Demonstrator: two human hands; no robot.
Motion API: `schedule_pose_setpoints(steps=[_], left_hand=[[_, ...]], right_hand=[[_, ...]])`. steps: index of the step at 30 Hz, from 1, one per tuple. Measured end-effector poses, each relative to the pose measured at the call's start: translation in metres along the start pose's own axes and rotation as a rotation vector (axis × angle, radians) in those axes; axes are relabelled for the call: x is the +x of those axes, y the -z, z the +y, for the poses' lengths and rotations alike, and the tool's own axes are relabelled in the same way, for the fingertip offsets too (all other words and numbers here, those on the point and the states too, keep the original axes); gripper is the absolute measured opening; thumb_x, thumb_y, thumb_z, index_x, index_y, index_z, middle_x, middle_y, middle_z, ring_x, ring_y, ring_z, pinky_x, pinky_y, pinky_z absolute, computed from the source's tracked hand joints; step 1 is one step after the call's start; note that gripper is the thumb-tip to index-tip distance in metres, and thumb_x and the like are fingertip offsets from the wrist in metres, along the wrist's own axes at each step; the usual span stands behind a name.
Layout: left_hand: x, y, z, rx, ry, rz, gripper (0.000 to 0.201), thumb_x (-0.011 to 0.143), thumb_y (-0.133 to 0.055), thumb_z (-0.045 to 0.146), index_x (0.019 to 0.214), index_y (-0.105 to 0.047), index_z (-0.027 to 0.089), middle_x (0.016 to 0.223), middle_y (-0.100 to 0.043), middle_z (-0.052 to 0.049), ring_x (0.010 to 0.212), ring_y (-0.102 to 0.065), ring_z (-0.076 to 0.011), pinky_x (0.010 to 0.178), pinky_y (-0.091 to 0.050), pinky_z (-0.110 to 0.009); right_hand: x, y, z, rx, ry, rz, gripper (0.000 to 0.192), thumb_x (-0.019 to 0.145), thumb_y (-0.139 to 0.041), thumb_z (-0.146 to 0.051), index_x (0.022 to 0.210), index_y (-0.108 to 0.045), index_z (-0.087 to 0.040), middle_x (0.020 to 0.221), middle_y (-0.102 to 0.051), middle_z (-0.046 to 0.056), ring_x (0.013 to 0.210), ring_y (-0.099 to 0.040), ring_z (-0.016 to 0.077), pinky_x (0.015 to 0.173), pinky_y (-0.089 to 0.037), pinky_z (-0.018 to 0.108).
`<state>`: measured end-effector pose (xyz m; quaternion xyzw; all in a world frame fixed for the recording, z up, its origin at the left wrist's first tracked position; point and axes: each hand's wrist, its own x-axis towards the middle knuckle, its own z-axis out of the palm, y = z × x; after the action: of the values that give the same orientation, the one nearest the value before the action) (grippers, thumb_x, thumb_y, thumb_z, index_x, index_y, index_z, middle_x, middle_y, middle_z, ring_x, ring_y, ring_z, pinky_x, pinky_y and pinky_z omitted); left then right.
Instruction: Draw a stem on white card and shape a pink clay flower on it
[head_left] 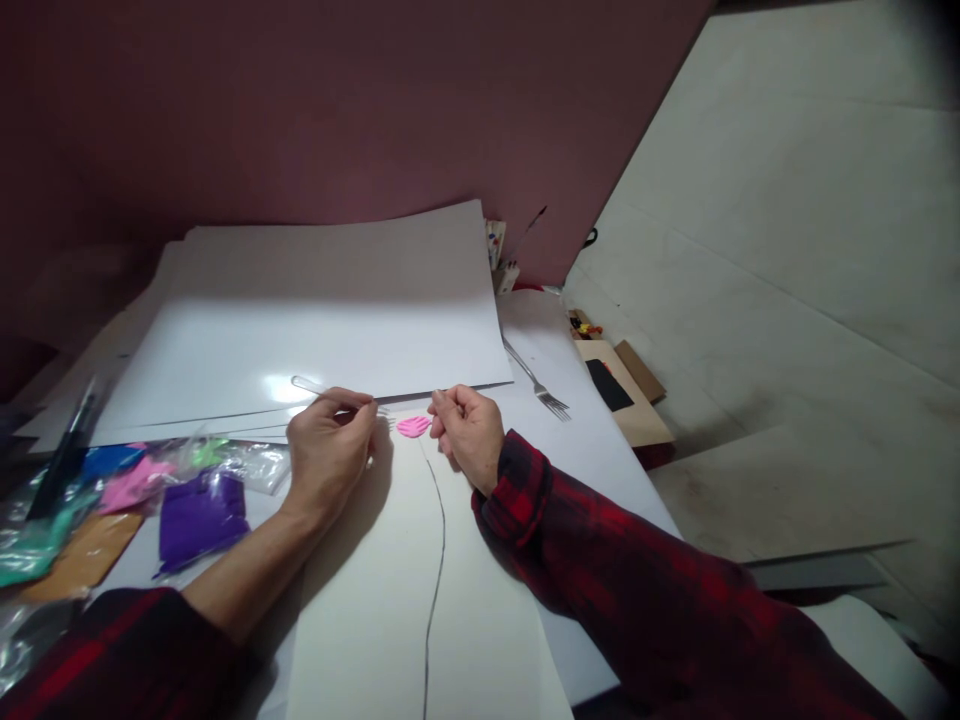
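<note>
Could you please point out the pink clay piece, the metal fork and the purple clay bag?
pink clay piece (413, 426), head view, centre of its flattened top.
metal fork (553, 402), head view, on the tines.
purple clay bag (201, 515), head view, middle of the purple block.

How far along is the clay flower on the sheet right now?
Done: a curved dark stem line is drawn on the white sheet, and one pink clay petal sits at its top. In hand: the left hand works a clear plastic fork against it while the right hand steadies it. Left: bagged coloured clay lies unused.
</note>
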<state>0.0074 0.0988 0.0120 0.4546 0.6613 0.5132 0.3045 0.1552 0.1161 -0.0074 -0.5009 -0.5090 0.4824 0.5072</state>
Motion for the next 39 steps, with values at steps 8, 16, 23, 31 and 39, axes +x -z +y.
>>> schedule_pose_setpoints(steps=[8, 16, 23, 31, 39], left_hand=[[0.001, -0.001, -0.002, -0.022, -0.036, -0.145, 0.017, 0.071, -0.071, 0.032, 0.077, -0.07, 0.016, 0.056, -0.062, 0.002, 0.046, -0.053, -0.0111, 0.045, -0.041, -0.023], [0.006, -0.003, -0.008, 0.126, -0.115, -0.158, 0.014, 0.072, -0.068, 0.031, 0.075, -0.072, 0.018, 0.072, -0.071, -0.001, 0.066, -0.064, -0.0156, 0.06, -0.047, -0.025], [0.007, -0.001, -0.008, 0.22, -0.181, -0.165, 0.013, 0.074, -0.064, 0.028, 0.076, -0.072, 0.018, 0.075, -0.073, -0.002, 0.07, -0.066, -0.0173, 0.068, -0.05, -0.028], [0.009, -0.001, -0.011, 0.256, -0.234, -0.137, 0.012, 0.074, -0.062, 0.027, 0.075, -0.07, 0.019, 0.072, -0.071, -0.001, 0.065, -0.063, -0.0164, 0.064, -0.048, -0.028], [0.009, 0.0, -0.011, 0.242, -0.184, -0.111, 0.011, 0.073, -0.062, 0.027, 0.075, -0.069, 0.019, 0.072, -0.07, -0.002, 0.067, -0.063, -0.0175, 0.065, -0.048, -0.029]], right_hand=[[0.0, 0.0, -0.001, -0.028, 0.009, 0.005, 0.033, 0.088, -0.053, -0.045, 0.071, -0.055, -0.017, 0.049, -0.054, -0.005, 0.029, -0.036, 0.0032, 0.029, -0.03, 0.015], [-0.001, 0.0, -0.003, -0.033, -0.004, 0.007, 0.032, 0.088, -0.052, -0.044, 0.07, -0.055, -0.017, 0.049, -0.054, -0.006, 0.029, -0.036, 0.0031, 0.029, -0.029, 0.015], [0.0, 0.0, -0.002, -0.044, 0.007, 0.011, 0.032, 0.088, -0.052, -0.043, 0.07, -0.056, -0.017, 0.049, -0.054, -0.005, 0.03, -0.038, 0.0033, 0.031, -0.031, 0.015], [0.0, 0.0, -0.002, -0.029, 0.013, 0.011, 0.032, 0.089, -0.053, -0.043, 0.07, -0.055, -0.017, 0.049, -0.054, -0.005, 0.03, -0.038, 0.0035, 0.031, -0.031, 0.016], [0.0, 0.0, -0.001, -0.026, 0.006, 0.014, 0.031, 0.088, -0.053, -0.043, 0.07, -0.055, -0.017, 0.049, -0.054, -0.005, 0.03, -0.037, 0.0034, 0.031, -0.031, 0.016]])
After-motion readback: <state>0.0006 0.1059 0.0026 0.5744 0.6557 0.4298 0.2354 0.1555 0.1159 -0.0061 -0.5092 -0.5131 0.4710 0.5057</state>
